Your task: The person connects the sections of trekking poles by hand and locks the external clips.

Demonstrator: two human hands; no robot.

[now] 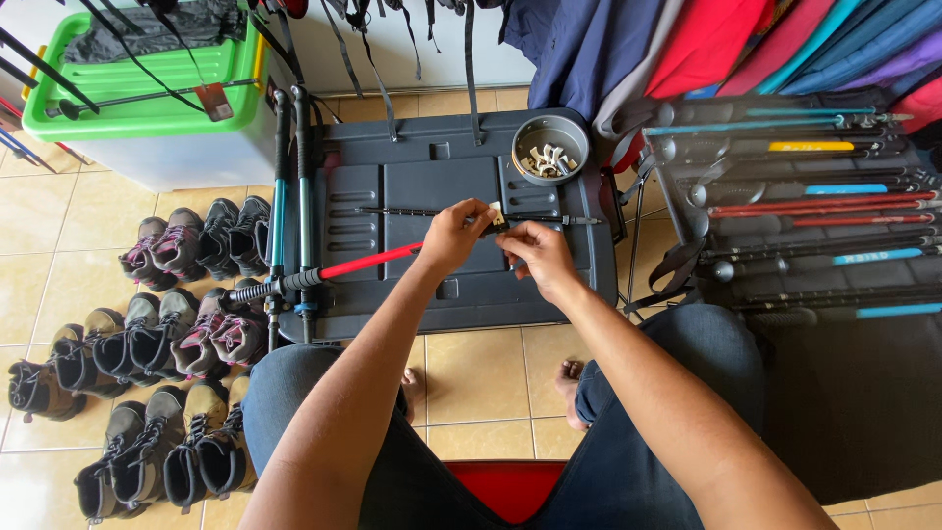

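We look down over a dark grey crate lid (412, 196) serving as our bench, where both hands meet over a trekking pole section. Our left hand (453, 236) is clenched around the red pole (371, 259), which runs left toward its black handle (257, 291) at the lid's near-left edge. Our right hand (540, 253) pinches a small pale clip (497, 218) at the pole's end, fingers closed on it.

We judge the clip could slip from so fine a pinch and drop to the tiled floor (481, 373) between our knees. The long pole, held only at one end, could also swing and knock the thin black rod (392, 211) lying on the lid just beyond our hands.

At the far right of the lid sits a grey bowl (550, 147) of small pale parts, near enough for a wrist to tip. Two upright poles (287, 186) crowd the lid's left side; rows of hiking boots (167, 324) line the floor to the left, and a rack of poles (814, 196) hems in the right.
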